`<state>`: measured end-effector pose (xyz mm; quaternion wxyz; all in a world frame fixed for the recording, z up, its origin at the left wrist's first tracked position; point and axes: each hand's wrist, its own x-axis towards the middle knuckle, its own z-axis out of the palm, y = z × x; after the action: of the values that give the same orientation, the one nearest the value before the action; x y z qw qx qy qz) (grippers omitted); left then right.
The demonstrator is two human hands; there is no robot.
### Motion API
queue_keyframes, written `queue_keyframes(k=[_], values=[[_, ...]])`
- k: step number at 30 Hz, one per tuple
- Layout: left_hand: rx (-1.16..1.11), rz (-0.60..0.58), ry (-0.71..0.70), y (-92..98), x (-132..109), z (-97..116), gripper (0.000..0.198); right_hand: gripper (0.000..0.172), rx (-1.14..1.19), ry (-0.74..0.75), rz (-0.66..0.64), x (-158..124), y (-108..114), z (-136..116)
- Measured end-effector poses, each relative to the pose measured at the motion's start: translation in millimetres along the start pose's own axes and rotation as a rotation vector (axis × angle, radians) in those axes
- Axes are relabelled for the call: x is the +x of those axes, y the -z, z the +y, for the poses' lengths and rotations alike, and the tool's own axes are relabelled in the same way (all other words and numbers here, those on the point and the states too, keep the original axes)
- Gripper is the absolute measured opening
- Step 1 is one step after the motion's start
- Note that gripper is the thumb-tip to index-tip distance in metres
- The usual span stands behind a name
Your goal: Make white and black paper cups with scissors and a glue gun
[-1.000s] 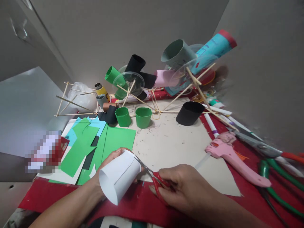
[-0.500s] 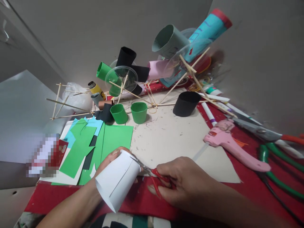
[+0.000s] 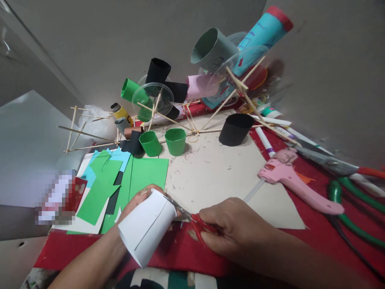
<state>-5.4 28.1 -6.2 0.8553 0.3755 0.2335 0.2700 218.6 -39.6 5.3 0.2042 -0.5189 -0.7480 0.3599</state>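
My left hand (image 3: 135,202) is wrapped round a white paper tube (image 3: 146,226) that lies tilted toward me, low and left of centre. My right hand (image 3: 233,230) grips red-handled scissors (image 3: 192,218), whose blades meet the far rim of the tube. Both hands hover over a red sheet (image 3: 180,257) at the near edge of the work surface.
Green and blue paper sheets (image 3: 132,176) lie at left. Two green paper cups (image 3: 164,142) and a black one (image 3: 235,129) stand behind, with stick-and-tube models (image 3: 192,80). A pink glue gun (image 3: 296,184), markers and larger shears (image 3: 333,166) lie at right.
The white tube has tipped a little lower and leftward in my left hand, and the scissors stay at its rim. The view shifted slightly; nothing else moved.
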Motion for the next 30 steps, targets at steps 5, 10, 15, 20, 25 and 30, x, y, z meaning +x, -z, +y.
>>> queue_keyframes(k=[5, 10, 15, 20, 25, 30], values=[[0.034, -0.083, -0.04, 5.6, -2, 1, 0.034, 0.026, -0.023, -0.01, -0.02, 0, -1, 0], [0.026, -0.059, -0.042, 8.1, -3, 2, 0.033, 0.028, 0.021, -0.016, -0.034, 0, -2, 3], [0.002, -0.079, -0.015, 7.3, -2, 3, 0.031, 0.028, 0.077, 0.046, -0.071, 0, -1, 7], [0.051, -0.029, -0.016, 8.5, -5, 1, 0.031, 0.029, 0.119, 0.031, -0.073, -1, 1, 7], [0.084, 0.03, -0.019, 9.1, -8, 4, 0.033, 0.037, 0.174, -0.026, -0.03, -2, 2, 4], [0.196, 0.137, -0.034, -0.2, -10, 8, 0.029, 0.031, 0.078, -0.02, -0.047, -1, -1, 3]])
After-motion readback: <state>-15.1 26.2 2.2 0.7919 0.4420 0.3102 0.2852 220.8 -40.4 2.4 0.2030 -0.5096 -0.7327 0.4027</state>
